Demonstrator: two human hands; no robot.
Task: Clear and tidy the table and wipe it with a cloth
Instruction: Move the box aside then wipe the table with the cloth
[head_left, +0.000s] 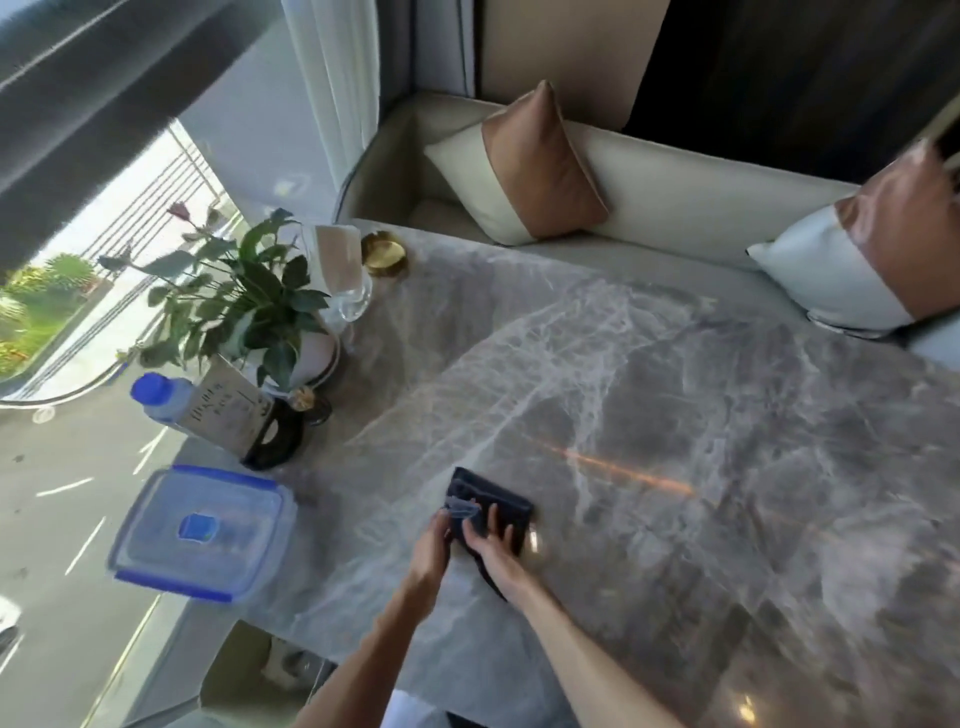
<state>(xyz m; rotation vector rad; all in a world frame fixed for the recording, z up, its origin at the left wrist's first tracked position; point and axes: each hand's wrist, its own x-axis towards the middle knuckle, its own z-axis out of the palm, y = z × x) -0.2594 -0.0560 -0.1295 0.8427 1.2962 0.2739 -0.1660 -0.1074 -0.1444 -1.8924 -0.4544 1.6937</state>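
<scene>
Low in the middle of the frame, a dark navy cloth (491, 512) lies folded into a thick rectangular pad on the grey, white-veined marble surface (675, 415). Its far edge shows stacked layers, and one tail trails down toward the bottom of the frame under the right wrist. The right hand (493, 545) presses flat on top of it, fingers spread and lying along the fabric rather than curled around it. The left hand (434, 543) comes in at the cloth's left edge, fingers pinched together on a small pale, see-through scrap sitting at the cloth's upper left corner; what that scrap is I cannot tell. Over at the left edge of the frame sit a clear container with a blue-rimmed lid (202, 532), a blue-capped bottle (166, 397) and a potted plant (244, 296), all well apart from the cloth.
</scene>
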